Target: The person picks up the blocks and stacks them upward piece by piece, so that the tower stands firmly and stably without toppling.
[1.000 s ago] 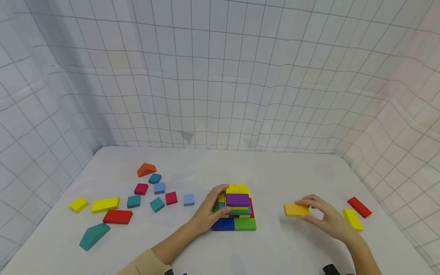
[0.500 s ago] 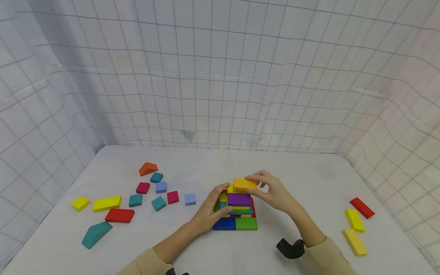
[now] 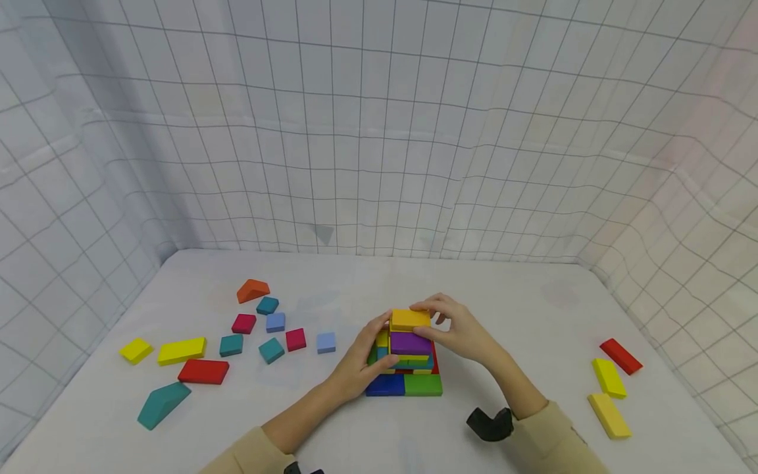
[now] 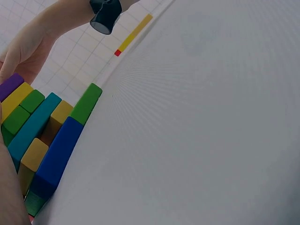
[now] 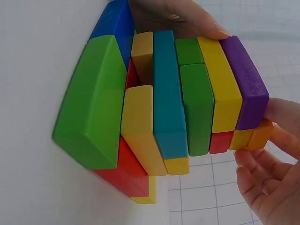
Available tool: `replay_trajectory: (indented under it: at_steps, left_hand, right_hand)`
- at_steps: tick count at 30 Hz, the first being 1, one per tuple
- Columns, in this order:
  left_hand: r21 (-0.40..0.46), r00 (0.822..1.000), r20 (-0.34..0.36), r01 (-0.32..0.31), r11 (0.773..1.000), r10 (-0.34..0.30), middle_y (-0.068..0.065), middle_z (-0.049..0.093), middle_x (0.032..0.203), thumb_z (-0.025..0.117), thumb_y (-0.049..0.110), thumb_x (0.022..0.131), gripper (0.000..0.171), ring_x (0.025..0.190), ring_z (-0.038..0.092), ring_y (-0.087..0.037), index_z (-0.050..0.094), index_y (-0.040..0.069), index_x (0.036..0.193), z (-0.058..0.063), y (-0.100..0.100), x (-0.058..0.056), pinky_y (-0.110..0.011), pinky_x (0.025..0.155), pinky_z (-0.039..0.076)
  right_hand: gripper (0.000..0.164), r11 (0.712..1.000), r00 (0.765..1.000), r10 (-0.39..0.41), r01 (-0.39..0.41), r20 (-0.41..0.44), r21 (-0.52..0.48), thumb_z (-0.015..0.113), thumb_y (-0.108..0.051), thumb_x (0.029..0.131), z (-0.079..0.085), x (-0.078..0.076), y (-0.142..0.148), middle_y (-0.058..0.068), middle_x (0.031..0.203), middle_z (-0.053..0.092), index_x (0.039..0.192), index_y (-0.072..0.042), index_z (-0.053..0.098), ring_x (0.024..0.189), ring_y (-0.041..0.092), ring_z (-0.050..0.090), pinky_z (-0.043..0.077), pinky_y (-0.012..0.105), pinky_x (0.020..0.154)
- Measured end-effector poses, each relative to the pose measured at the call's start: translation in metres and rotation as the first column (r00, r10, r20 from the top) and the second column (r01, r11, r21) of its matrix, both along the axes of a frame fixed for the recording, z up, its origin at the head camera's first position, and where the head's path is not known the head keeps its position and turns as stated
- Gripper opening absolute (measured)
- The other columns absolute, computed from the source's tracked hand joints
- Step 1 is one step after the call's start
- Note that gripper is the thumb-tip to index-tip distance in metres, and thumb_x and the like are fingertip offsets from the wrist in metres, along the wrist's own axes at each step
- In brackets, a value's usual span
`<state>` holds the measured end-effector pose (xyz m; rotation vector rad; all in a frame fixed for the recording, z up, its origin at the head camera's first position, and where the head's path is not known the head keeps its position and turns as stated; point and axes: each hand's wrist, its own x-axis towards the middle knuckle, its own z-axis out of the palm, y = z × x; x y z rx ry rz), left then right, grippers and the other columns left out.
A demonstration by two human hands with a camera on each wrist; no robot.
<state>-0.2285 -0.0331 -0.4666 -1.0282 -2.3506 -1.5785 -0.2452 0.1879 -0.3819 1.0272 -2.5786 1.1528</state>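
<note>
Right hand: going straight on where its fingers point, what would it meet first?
Past the orange block the right hand pinches, the left hand probably comes first, though depth is unclear.

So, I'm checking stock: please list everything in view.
Stack: 1, multicoloured, centre
Held block: 1, orange, stack top
Angled block: 1, orange, left
Teal blocks: 4, teal, left
Pale tiles: 2, light blue, left
Dark tiles: 2, crimson, left
Yellow blocks: 4, yellow, two each side
Red blocks: 2, red, one each side
Table: 1, white, beneath
Backdrop: 1, white grid-lined, around
Wrist devices: 2, black, wrists
Sleeves: 2, beige, forearms
Left grip: 1, on stack
Right grip: 1, on held block
</note>
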Motion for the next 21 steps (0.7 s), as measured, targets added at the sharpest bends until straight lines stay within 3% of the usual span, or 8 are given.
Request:
replay_trajectory:
  at_steps: [5, 14, 16, 21]
  left_hand:
    - [0.006, 1.000, -0.018, -0.003, 1.000, 0.003, -0.003, 0.039, 0.134, 0.057, 0.019, 0.091, 0.067, 0.112, 0.044, -0.018, 0.019, 0.025, 0.145, 0.000, 0.000, 0.000, -0.042, 0.091, 0.043]
    - [0.002, 0.998, -0.068, 0.001, 1.000, -0.001, -0.006, 0.034, 0.139, 0.057, 0.014, 0.090, 0.066, 0.115, 0.042, -0.022, 0.021, 0.019, 0.144, -0.002, 0.001, -0.001, -0.045, 0.093, 0.042]
    - [-0.005, 0.997, -0.080, -0.002, 1.000, 0.002, -0.008, 0.033, 0.141, 0.058, 0.012, 0.089, 0.064, 0.115, 0.042, -0.024, 0.023, 0.016, 0.143, 0.003, 0.002, 0.001, -0.047, 0.092, 0.041]
    - [0.005, 0.996, -0.085, 0.003, 1.000, -0.002, -0.007, 0.032, 0.141, 0.058, 0.013, 0.089, 0.064, 0.113, 0.043, -0.023, 0.023, 0.018, 0.143, 0.002, 0.001, 0.000, -0.045, 0.090, 0.043]
  right_hand:
    - [0.031, 1.000, 1.000, 0.007, -0.007, 0.007, 0.000, 0.069, -0.015, 0.081, 0.001, 0.001, -0.001, 0.000, 0.102, 0.062, 0.111, -0.008, 0.062, 0.086, 0.012, 0.050, 0.046, 0.029, 0.072]
    - [0.031, 1.000, 0.999, 0.024, -0.024, 0.035, -0.001, 0.069, -0.012, 0.081, 0.001, 0.001, 0.000, 0.001, 0.103, 0.062, 0.112, -0.008, 0.061, 0.088, 0.015, 0.052, 0.047, 0.038, 0.073]
    - [0.033, 1.000, 0.999, 0.026, -0.026, 0.043, 0.001, 0.069, -0.011, 0.081, 0.004, 0.003, -0.001, 0.004, 0.103, 0.062, 0.113, -0.006, 0.060, 0.089, 0.018, 0.052, 0.047, 0.041, 0.074]
    - [0.042, 0.997, 0.996, -0.081, 0.081, 0.046, 0.007, 0.067, -0.016, 0.084, 0.008, 0.009, 0.011, 0.006, 0.106, 0.060, 0.124, -0.010, 0.054, 0.091, 0.018, 0.055, 0.047, 0.038, 0.077]
